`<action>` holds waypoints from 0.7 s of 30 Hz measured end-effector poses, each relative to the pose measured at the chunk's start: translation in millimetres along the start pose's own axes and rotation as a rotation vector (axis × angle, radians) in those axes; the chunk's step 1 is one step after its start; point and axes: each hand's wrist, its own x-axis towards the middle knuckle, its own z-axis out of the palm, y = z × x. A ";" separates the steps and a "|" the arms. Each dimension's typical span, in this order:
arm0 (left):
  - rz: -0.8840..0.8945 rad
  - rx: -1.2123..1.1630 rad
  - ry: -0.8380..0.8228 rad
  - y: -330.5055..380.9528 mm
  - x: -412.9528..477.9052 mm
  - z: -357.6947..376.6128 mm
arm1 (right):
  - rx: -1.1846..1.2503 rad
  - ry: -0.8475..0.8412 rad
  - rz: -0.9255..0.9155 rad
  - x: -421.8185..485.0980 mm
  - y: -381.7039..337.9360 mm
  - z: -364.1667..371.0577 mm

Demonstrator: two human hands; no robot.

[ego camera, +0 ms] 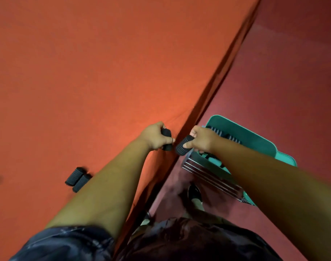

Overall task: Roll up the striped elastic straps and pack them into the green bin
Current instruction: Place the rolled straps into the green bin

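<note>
My left hand [154,136] grips a dark rolled strap [167,139] at the right edge of the orange table [85,81]. Just past that edge, my right hand [202,137] grips a second rolled striped strap [182,146], above the near corner of the green bin [255,138]. The bin sits low beside the table and holds several striped straps [224,135], partly hidden by my right arm. Two more rolled straps [78,178] lie side by side on the table to the left of my left forearm.
The bin rests on a chrome-barred stand [208,174] over a dark red floor [273,72]. My shoe [194,193] shows below the stand. The table's cloth edge runs diagonally between my hands.
</note>
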 end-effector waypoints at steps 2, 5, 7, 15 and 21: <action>0.054 0.017 -0.019 29.7 14.1 17.9 | 0.054 0.057 0.061 -9.8 26.1 -22.3; 0.137 0.046 -0.075 66.6 34.3 49.7 | 0.123 0.129 0.144 -25.0 66.5 -53.2; 0.171 0.100 -0.118 86.1 47.7 73.0 | 0.158 0.163 0.196 -33.4 94.7 -70.2; 0.159 0.213 -0.357 144.4 74.7 164.7 | 0.137 0.239 0.378 -57.7 187.1 -100.5; 0.204 0.429 -0.471 149.1 87.4 228.0 | -0.039 0.091 0.410 -56.7 221.8 -87.0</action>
